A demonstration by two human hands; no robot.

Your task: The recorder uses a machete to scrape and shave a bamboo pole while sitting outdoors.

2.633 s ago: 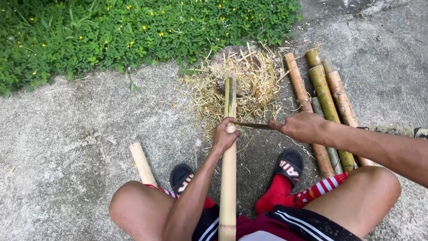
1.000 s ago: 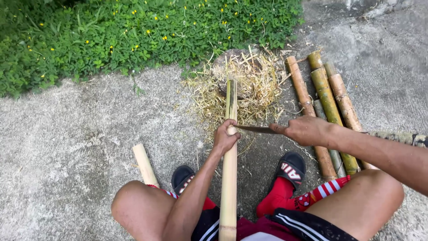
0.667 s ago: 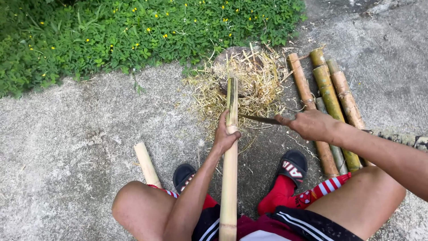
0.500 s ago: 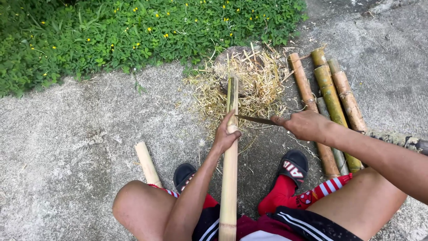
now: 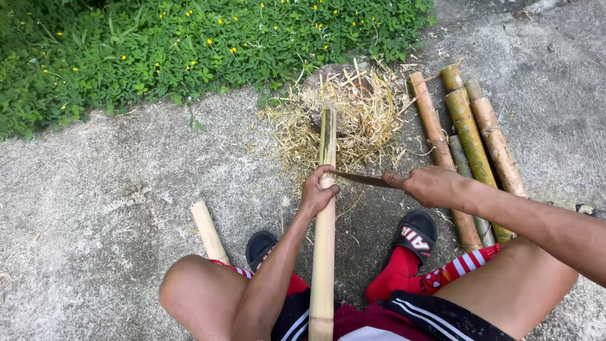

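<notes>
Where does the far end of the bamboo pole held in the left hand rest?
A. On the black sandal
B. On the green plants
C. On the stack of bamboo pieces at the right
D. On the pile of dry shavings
D: the bamboo pole, gripped by the left hand, runs forward and its far end lies on the pile of dry shavings.

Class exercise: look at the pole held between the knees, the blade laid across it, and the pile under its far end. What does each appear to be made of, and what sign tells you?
Pole: bamboo, pale and scraped smooth, with a node ring near its base. Blade: probably steel, dark and dull, thin-edged; the right hand hides its handle. Pile: dry bamboo shavings, apparently, in straw-yellow curled strips. The left hand grips the pole.
</notes>
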